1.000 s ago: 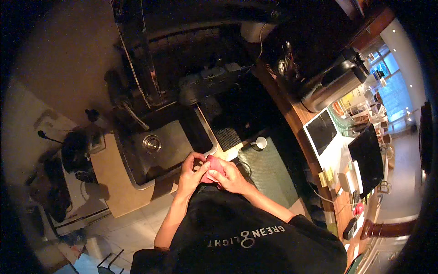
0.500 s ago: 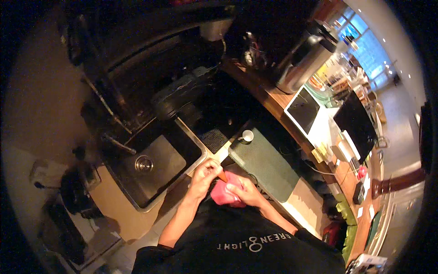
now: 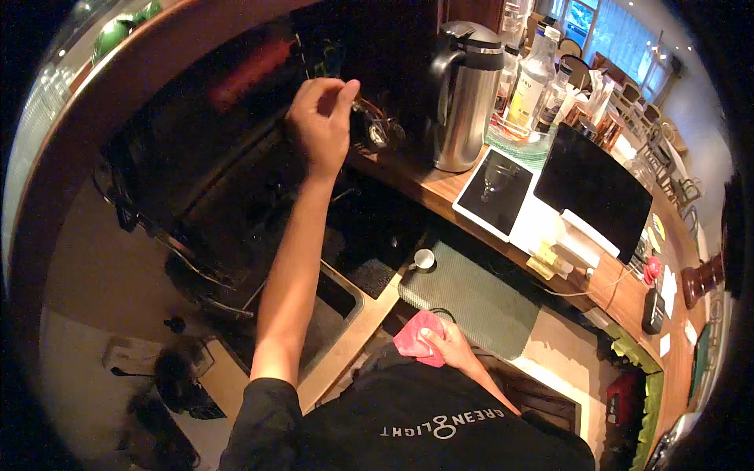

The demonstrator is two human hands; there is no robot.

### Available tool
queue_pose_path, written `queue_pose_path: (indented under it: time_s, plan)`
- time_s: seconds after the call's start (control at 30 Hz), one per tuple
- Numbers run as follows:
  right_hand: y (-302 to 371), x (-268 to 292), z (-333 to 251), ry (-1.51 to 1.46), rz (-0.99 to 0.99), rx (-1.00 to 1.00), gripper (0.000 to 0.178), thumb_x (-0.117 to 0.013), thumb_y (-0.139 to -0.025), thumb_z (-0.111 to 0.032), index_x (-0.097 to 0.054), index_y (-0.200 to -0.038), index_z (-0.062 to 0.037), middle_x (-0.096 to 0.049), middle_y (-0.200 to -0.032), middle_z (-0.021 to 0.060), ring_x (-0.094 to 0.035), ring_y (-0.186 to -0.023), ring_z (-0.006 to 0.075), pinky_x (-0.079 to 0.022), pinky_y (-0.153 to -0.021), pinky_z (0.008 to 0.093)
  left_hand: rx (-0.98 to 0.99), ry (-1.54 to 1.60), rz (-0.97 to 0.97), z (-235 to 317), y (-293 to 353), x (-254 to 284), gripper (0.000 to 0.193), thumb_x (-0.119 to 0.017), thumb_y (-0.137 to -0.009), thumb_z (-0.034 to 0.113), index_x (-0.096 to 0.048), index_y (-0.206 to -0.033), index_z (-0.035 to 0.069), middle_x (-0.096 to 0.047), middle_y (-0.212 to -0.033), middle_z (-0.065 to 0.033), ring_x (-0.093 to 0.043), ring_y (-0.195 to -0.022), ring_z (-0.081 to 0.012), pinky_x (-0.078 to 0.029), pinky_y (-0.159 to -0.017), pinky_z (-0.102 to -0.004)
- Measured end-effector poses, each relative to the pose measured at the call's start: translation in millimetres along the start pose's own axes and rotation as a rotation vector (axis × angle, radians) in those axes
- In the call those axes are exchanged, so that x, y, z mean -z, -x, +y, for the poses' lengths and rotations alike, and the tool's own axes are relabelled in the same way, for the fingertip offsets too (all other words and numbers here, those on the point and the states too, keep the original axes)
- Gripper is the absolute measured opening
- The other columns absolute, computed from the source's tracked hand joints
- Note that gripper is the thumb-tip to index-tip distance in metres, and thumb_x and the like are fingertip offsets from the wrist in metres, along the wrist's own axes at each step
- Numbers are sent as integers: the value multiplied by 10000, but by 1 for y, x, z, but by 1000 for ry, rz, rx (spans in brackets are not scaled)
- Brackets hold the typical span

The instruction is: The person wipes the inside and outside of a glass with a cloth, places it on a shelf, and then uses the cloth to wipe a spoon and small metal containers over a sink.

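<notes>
My left hand [image 3: 322, 129] is raised at the end of a stretched arm, up by the counter's far end. Its fingers are curled and the thumb points up; what they hold, if anything, is hidden. Just right of it stands a dim cluster of shiny glass or metal items [image 3: 378, 132], too dark to make out fully. Low in front of my body, my right hand [image 3: 446, 343] grips a folded pink-red cloth [image 3: 416, 336], thumb pressed on top. A white cup [image 3: 424, 259] sits above the cloth, on the corner of a grey-green textured mat [image 3: 479, 302].
A tall steel thermos jug [image 3: 469, 102] stands on the raised wooden counter [image 3: 440, 184]. Beside it are a white-framed tablet [image 3: 495, 192], a dark screen [image 3: 594, 192] and several bottles [image 3: 534, 82]. The sink [image 3: 330, 314] lies under my left forearm.
My left hand has left the cloth and a brown piece held against it, and swung up and forward. My right hand keeps the cloth. The view has turned towards the counter.
</notes>
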State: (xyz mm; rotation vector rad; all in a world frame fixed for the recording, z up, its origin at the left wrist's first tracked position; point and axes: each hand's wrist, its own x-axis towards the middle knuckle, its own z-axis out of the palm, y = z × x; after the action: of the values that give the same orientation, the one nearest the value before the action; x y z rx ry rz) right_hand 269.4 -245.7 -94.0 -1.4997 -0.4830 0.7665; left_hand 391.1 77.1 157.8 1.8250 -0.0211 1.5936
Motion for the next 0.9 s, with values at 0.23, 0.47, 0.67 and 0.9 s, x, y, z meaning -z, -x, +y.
queue_pose_path:
  time_s: [0.23, 0.47, 0.67, 0.9]
  plan:
    - [-8, 32, 19, -99, 136, 61, 239, -606, -945, -214, -628, -1057, -3, -655, -922, 17, -596, -853, 90, -501, -781, 283, -111, -634, -393, -51, -11, -55, 210, -693, -853, 310, -742, -854, 106, -614, -784, -109, -621, -760, -282, -475, -672, -399]
    - [-7, 52, 20, -138, 163, -52, 246, -615, -939, -229, -622, -1049, -9, -656, -913, 20, -591, -822, 83, -498, -760, 263, -377, -510, -177, -26, 25, -39, 215, -587, -931, 240, -686, -1018, 71, -618, -799, -100, -603, -743, -271, -449, -668, -371]
    - [-1, 62, 8, -53, 189, -214, 279, -627, -934, -221, -607, -1098, 4, -660, -970, 29, -610, -837, 108, -502, -772, 265, 351, -161, -317, -99, 232, 2, 128, -615, -888, 139, -628, -853, 17, -635, -757, -162, -629, -682, -329, -488, -628, -421]
    - [24, 80, 1, 117, 207, -294, 278, -613, -942, -234, -617, -1099, -5, -652, -945, 23, -577, -837, 118, -474, -783, 288, 512, -580, -815, -175, 309, -57, 275, -601, -877, 165, -665, -1137, 104, -622, -1168, -211, -598, -1045, -394, -478, -925, -465]
